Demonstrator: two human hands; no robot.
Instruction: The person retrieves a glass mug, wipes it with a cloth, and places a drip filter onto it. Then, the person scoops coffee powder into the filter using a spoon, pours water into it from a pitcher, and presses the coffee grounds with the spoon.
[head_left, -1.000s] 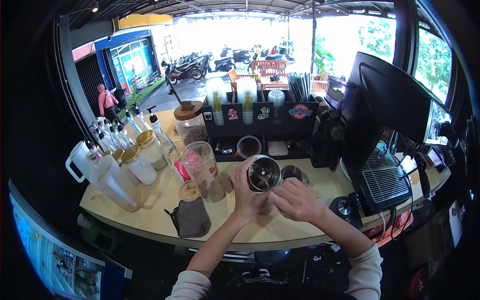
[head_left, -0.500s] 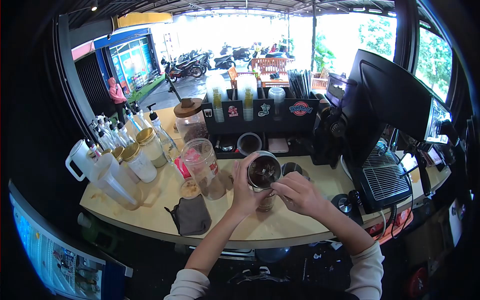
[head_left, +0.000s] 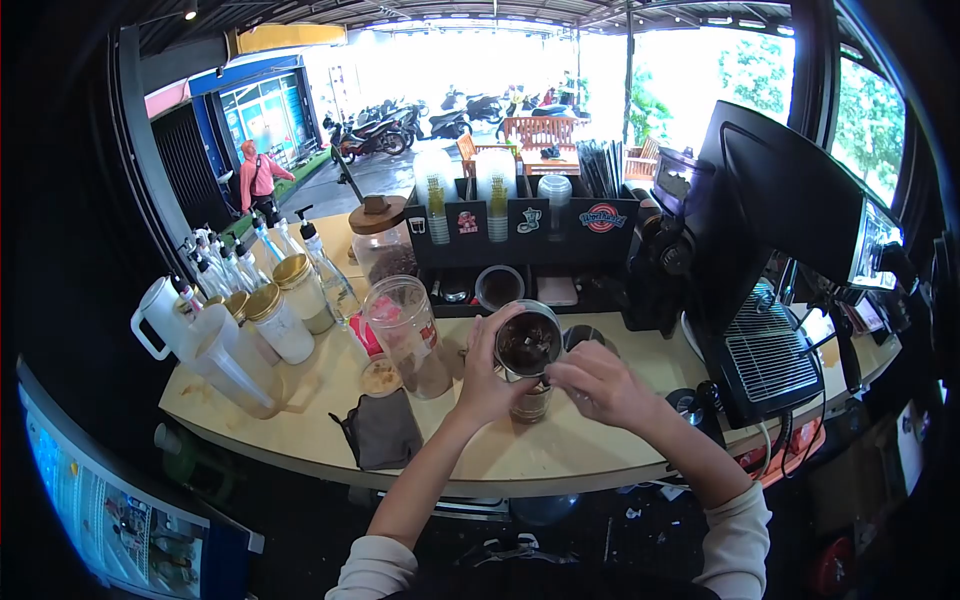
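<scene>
My left hand [head_left: 487,385] is wrapped round a round cup [head_left: 527,345] with a pale rim and dark liquid inside. Its mouth faces up toward me. Close to the cup's right rim, my right hand [head_left: 602,384] is closed in a pinch; whatever its fingers hold is too small to make out. Below the cup a small clear glass [head_left: 531,406] stands on the wooden counter [head_left: 560,450], partly hidden by the cup and my left hand. A tall clear plastic jar [head_left: 402,345] stands to the left of my left hand.
A folded dark cloth [head_left: 383,432] lies near the front edge. To the left stand a plastic pitcher [head_left: 232,365], gold-lidded jars [head_left: 278,325] and pump bottles. Behind is a black organizer [head_left: 570,240] with cups and straws; a coffee machine [head_left: 768,340] is at right.
My right hand has shifted slightly right and away from the cup's rim. More of the small glass shows below. Outside, a person in pink has moved right and turned.
</scene>
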